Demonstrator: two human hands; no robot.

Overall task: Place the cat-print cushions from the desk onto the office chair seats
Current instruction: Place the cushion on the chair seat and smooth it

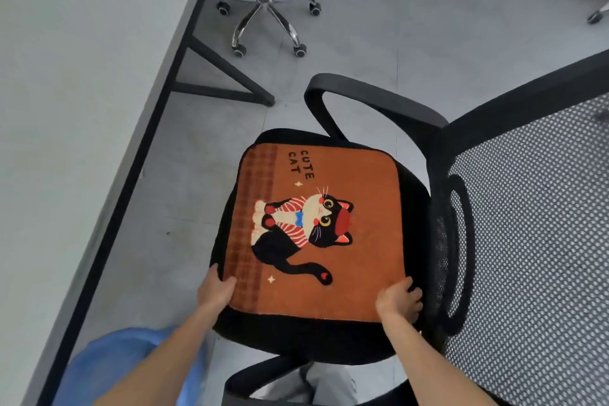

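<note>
Orange plush cat-print cushion (316, 227) lies flat on black office chair seat (296, 336), directly ahead of both hands. Left hand (216, 292) grips its near-left corner; right hand (398, 301) grips near-right corner by mesh backrest (534, 241). Roughly square, no long axis. Grey desk (82, 92) left; armrests flank.

The black office chair seat (296, 336) carries the cat-print cushion (346, 241) flat on top — beside the grey worktop (82, 76).
</note>
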